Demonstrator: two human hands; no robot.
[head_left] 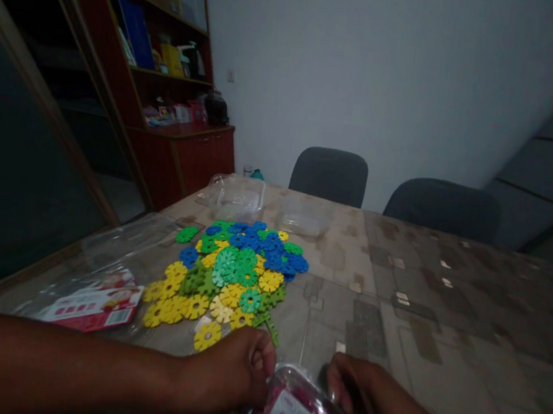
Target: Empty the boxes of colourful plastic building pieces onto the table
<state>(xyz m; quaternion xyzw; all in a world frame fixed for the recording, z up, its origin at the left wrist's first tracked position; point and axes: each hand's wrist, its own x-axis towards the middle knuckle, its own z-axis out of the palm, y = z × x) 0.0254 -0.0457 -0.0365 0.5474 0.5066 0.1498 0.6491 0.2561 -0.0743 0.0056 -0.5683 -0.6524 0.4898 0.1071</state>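
At the bottom of the head view is a clear plastic container (299,408) with a white and red label, tilted and partly cut off by the frame. My left hand (241,370) is closed at its upper left edge, fingers curled against the rim. On its right side my right hand (358,398) grips the edge, with some fingers in shadow. Just beyond my left hand lies a loose pile of flower-shaped plastic discs (236,269) in blue, green and yellow. What the container holds looks reddish but is not clear.
Clear plastic packaging with a printed label (98,299) lies at the left. Two clear plastic trays (237,195) (305,218) stand behind the disc pile. Grey chairs (330,173) line the patterned table's (415,345) far side. A wooden shelf (185,132) stands at back left.
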